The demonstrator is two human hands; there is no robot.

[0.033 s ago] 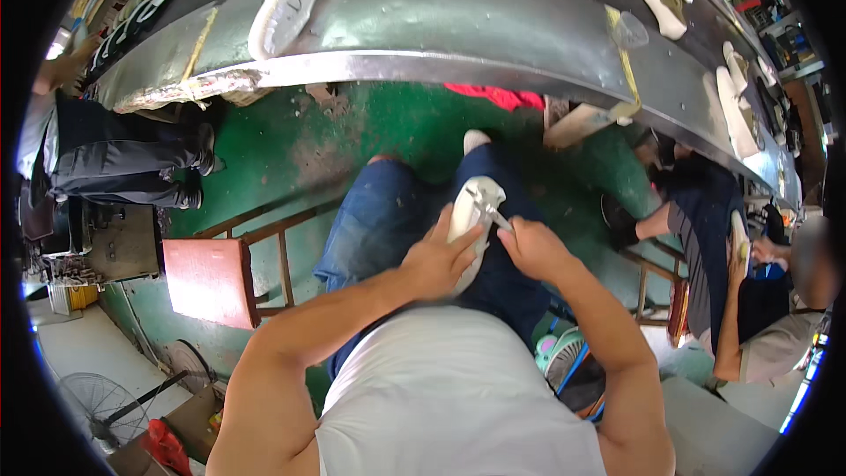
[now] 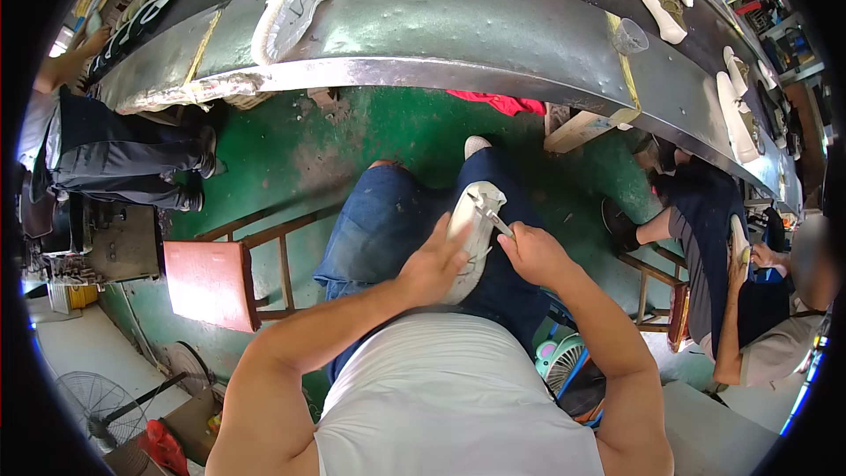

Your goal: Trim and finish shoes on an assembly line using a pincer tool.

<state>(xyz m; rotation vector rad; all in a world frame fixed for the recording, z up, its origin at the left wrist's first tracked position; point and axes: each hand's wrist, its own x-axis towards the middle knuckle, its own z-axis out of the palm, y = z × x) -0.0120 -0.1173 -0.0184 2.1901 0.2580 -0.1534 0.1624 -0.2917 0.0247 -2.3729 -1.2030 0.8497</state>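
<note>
A white shoe upper [image 2: 476, 269] lies sole side up across my thighs, a dark pen mark on its underside and loose white edges at its far end. My left hand [image 2: 432, 266] grips it along its left side, thumb and fingers pressed against the edge. In my right hand [image 2: 534, 252] is a metal tool that looks like pincers [image 2: 495, 220], the fingers wrapped round its handle. The tool's head touches the material near the shoe's far end; the fist hides the rest of the handle.
Ahead runs a metal-edged workbench [image 2: 423, 22] carrying a white shoe [image 2: 300, 9] and more shoes at right. A stool [image 2: 211, 284] stands left, a small fan [image 2: 560, 360] near my right hip. One person sits at right with a shoe; another stands at left.
My left hand has shifted slightly down and left along the shoe, uncovering more of its underside. The tool's head sits at a different angle at the far end.
</note>
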